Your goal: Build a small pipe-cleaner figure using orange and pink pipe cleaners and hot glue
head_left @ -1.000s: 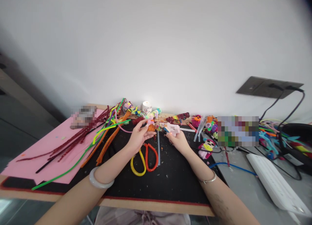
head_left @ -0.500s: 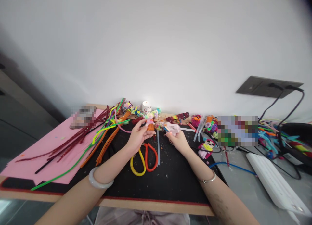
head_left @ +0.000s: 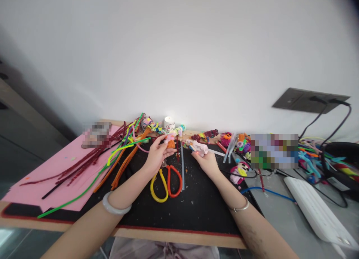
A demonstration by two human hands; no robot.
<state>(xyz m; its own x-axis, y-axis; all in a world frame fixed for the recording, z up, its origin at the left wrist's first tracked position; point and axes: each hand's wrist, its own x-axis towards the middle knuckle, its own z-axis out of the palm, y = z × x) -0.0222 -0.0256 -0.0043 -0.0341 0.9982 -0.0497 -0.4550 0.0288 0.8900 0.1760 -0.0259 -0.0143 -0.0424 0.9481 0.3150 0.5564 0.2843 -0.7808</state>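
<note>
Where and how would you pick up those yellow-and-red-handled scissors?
Probably by both loops, from the person's side: the scissors lie on the black mat with loops toward the person and metal end pointing away, partly hidden by the left hand.

Single view, from camera worn on head. Looks forward and down, over lap (head_left: 165,249) and worktop (head_left: 179,236), to wall (head_left: 179,57) filling upper half. Forearms (head_left: 86,229) at bottom edge, close to lens; worktop below, wall behind it. Wide take: grey panel (head_left: 19,154) at left edge, socket plate (head_left: 300,100) toward right both in frame.
</note>
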